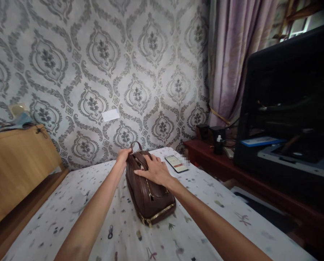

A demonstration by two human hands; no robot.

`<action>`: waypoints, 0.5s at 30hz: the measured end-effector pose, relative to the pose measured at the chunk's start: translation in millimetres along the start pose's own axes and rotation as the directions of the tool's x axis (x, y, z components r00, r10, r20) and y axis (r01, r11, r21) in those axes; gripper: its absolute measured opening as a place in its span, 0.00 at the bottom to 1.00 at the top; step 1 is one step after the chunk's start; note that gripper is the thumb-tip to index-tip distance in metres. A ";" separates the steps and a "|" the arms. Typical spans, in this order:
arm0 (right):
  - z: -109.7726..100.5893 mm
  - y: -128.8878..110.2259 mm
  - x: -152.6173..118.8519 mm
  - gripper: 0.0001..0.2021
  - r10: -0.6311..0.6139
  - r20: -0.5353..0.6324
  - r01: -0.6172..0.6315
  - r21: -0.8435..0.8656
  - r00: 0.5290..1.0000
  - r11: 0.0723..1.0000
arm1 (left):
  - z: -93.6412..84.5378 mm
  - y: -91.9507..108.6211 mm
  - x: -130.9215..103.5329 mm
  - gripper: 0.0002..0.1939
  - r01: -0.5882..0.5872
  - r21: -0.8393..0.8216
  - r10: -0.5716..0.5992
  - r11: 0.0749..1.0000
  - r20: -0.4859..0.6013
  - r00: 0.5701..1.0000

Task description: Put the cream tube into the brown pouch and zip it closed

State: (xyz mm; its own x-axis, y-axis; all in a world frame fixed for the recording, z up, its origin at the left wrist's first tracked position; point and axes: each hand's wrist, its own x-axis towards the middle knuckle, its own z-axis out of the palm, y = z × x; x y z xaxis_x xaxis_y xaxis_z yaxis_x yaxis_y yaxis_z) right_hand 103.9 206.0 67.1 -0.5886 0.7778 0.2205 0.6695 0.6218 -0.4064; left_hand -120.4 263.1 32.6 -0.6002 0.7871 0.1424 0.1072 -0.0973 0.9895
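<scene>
Bare left forearm (91,208) and right forearm (210,219) extend from the foreground over a bed (123,246) spread with a white printed sheet, in this view from a camera worn on the head. Between them, on the far half of the bed, rests a glossy brown handbag (141,197), its end with a gold-toned zip (163,211) facing the near edge and its slim handle (140,145) raised toward the far edge. Left hand (122,158) touches the bag's far end beside the handle; its fingers are partly hidden, and whether they grip cannot be told. Right hand (155,171) lies across the top of the bag, fingers released and spread, holding nothing. Just right of the bag, near the bed's far right corner, a phone (176,164) lies face up with its screen lit. Along the bed's left edge stands a pale wooden panel (23,163); past the right edge, a reddish wooden stand (202,150) bears a small dark bottle (218,145) and a large black screen (286,94). Behind, a white card (110,115) shows against patterned wallpaper (156,72), beside a mauve curtain (229,54).
</scene>
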 end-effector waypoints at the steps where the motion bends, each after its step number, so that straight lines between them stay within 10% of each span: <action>1: 0.9 0.5 0.3 0.36 -0.001 -0.004 0.001 0.005 1.000 1.000 | -0.8 4.3 0.5 0.17 0.023 0.050 -0.023 0.998 0.013 1.000; 15: 4.8 7.8 -4.8 0.40 -0.042 -0.006 0.043 0.095 0.999 0.995 | 44.5 34.6 41.7 0.15 0.089 0.547 -0.223 0.833 0.184 0.957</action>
State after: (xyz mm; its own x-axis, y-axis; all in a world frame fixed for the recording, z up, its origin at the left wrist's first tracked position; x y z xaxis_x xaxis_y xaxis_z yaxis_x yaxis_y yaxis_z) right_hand 109.8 206.7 58.6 -0.6134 0.7514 0.2432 0.5976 0.6429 -0.4791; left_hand -106.5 319.6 71.7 -0.4526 0.8873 -0.0889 0.4692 0.3217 0.8224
